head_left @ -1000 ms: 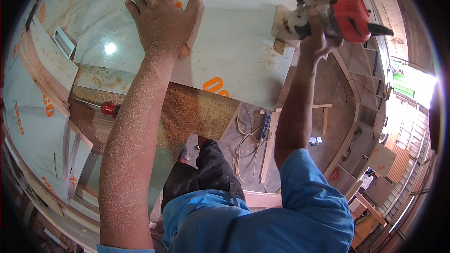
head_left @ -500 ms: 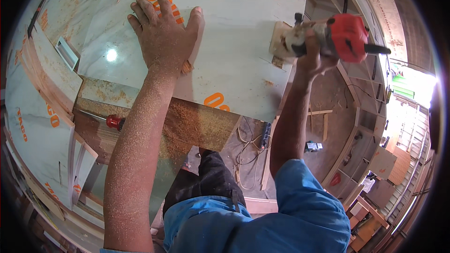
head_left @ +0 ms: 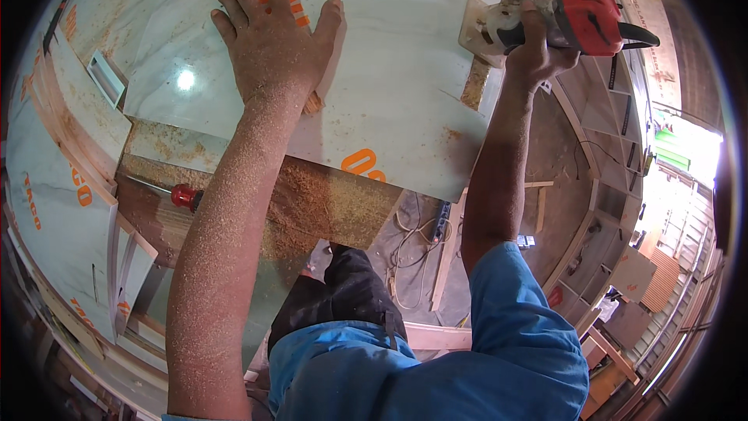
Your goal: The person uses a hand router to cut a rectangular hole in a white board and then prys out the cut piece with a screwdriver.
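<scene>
My left hand [head_left: 276, 54] lies flat with spread fingers on a white marble-patterned panel [head_left: 397, 101]. A small wooden end [head_left: 313, 104] pokes out beside the wrist; the rest of that piece is hidden under the hand. Sawdust coats my left forearm. In my right hand [head_left: 538, 54] is a trim router [head_left: 588, 19] with a red motor housing and a pale base plate. It is tilted on its side at the panel's right edge, its base plate turned toward the panel. Whether the plate touches the panel I cannot tell.
Brown sawdust [head_left: 312, 195] covers the board below the panel's near edge. A red-handled screwdriver [head_left: 185, 196] lies left of it, partly behind my forearm. More marble-patterned boards [head_left: 62, 226] stand at the left. Cables [head_left: 413, 242] and wood strips [head_left: 446, 265] lie on the floor.
My right hand has moved the trim router farther away and a little to the right along the panel's edge. My left hand stays in nearly the same place on the panel.
</scene>
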